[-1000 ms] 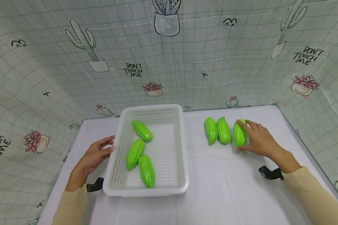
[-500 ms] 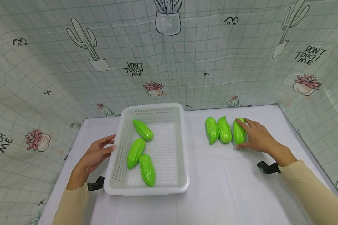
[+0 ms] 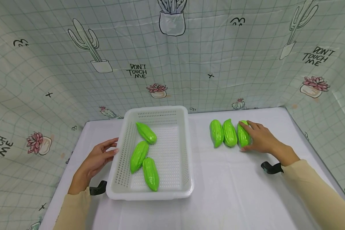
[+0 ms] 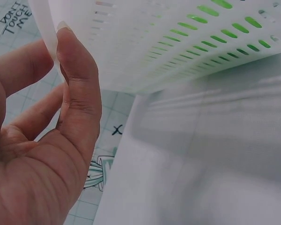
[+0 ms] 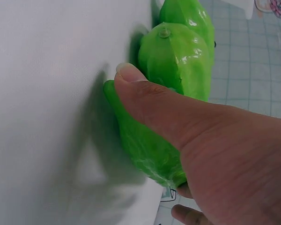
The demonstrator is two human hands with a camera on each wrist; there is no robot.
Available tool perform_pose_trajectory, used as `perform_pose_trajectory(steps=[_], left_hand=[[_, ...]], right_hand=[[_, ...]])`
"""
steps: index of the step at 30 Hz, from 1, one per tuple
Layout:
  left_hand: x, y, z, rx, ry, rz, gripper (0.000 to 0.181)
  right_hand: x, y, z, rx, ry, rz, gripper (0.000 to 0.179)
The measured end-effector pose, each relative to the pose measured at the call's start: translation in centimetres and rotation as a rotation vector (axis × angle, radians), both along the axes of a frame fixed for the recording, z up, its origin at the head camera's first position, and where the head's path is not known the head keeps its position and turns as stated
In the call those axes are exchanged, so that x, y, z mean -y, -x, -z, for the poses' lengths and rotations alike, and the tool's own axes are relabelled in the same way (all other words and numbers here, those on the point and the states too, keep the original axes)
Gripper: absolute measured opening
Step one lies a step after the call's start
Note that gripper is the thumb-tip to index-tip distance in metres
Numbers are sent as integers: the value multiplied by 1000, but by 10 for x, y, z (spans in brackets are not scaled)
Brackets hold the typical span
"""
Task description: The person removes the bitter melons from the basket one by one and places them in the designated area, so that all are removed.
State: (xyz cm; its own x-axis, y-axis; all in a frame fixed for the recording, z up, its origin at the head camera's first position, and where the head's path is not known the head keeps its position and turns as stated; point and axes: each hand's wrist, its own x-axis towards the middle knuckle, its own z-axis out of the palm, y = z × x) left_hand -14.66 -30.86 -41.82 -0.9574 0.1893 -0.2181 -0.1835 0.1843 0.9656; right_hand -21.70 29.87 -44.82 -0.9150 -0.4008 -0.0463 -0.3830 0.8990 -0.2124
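As only left wrist view shows clearly, left hand (image 4: 61, 159) pinches basket rim (image 4: 44, 18).

**A:** ok so what's being held here?

**B:** A white, rectangular, perforated plastic basket (image 3: 169, 153) is held at its left rim by the left hand (image 3: 97, 158). Over on the right, a glossy green, ridged, oval pod (image 3: 243, 134) is gripped between the thumb and fingers of the right hand (image 3: 260, 139).

**A:** and the other greens?

**B:** Two matching pods (image 3: 230, 133) are lined up just left of the gripped one. Three more pods (image 3: 138, 156) are contained in the basket, mostly toward its left side. Everything's set on a smooth white cloth (image 3: 218, 191), tbh pretty tidy.
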Motion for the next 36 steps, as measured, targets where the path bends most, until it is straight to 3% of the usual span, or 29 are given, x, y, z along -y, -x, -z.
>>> perform_pose_trajectory(steps=[11, 36], left_hand=[[1, 0, 2, -4, 5, 1, 68], [2, -1, 3, -8, -3, 2, 68]], right_hand=[[0, 7, 3, 38, -4, -13, 110], [-1, 6, 2, 41, 23, -13, 105]])
